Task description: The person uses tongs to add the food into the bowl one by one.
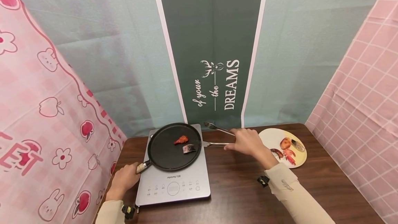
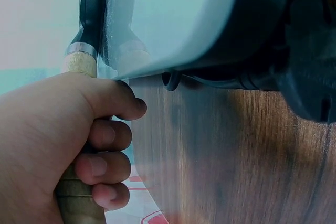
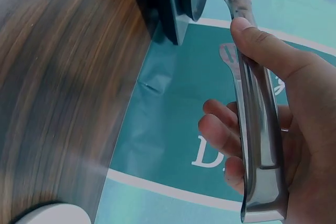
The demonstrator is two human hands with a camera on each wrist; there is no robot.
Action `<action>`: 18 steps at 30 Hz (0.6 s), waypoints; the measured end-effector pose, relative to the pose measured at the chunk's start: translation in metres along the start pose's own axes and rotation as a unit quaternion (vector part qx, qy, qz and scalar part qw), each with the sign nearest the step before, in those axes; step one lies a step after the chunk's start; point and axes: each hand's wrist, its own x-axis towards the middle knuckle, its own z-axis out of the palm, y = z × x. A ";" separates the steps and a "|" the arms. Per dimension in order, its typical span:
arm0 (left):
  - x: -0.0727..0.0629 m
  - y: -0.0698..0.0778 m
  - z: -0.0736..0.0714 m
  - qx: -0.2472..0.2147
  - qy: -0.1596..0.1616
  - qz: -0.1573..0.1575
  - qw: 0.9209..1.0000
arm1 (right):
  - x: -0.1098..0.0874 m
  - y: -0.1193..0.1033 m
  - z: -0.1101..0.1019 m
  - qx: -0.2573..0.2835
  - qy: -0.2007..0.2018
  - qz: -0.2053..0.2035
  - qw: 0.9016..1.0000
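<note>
My left hand [image 1: 124,179] grips the wooden handle [image 1: 142,167] of a flat black frying pan [image 1: 164,153], and the left wrist view shows its fingers curled round that handle [image 2: 79,198]. On the pan lie a reddish-brown piece that looks like a chicken wing [image 1: 181,140] and a piece of fish with silvery skin [image 1: 188,148]. In my right hand [image 1: 248,142] I hold metal tongs [image 1: 219,144], their slotted tips spread apart. One tip reaches over the pan's right side, close to the fish piece; whether it touches cannot be told. Nothing shows between the tips.
Under the pan stands a silver induction cooker [image 1: 202,182] on a dark wooden table [image 1: 236,186]. To the right, a white and yellow plate [image 1: 267,134] bears several food pieces, among them a red lobster-like one [image 1: 290,157]. Printed cloths hang behind and at both sides.
</note>
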 end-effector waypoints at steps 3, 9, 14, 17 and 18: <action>0.000 0.001 -0.001 0.001 -0.002 -0.002 1.000 | -0.003 0.006 -0.001 0.000 0.009 0.000 1.000; -0.001 0.001 -0.001 0.003 -0.003 -0.002 1.000 | -0.009 0.017 -0.002 0.005 0.006 0.009 1.000; -0.001 0.001 0.000 0.003 0.001 0.001 1.000 | -0.013 0.023 -0.005 0.005 -0.003 0.021 1.000; -0.001 0.001 -0.001 0.003 0.002 0.000 1.000 | -0.015 0.028 -0.007 0.003 -0.011 0.027 1.000; 0.000 0.001 -0.001 0.002 0.001 0.000 1.000 | -0.016 0.030 -0.008 0.002 -0.014 0.028 1.000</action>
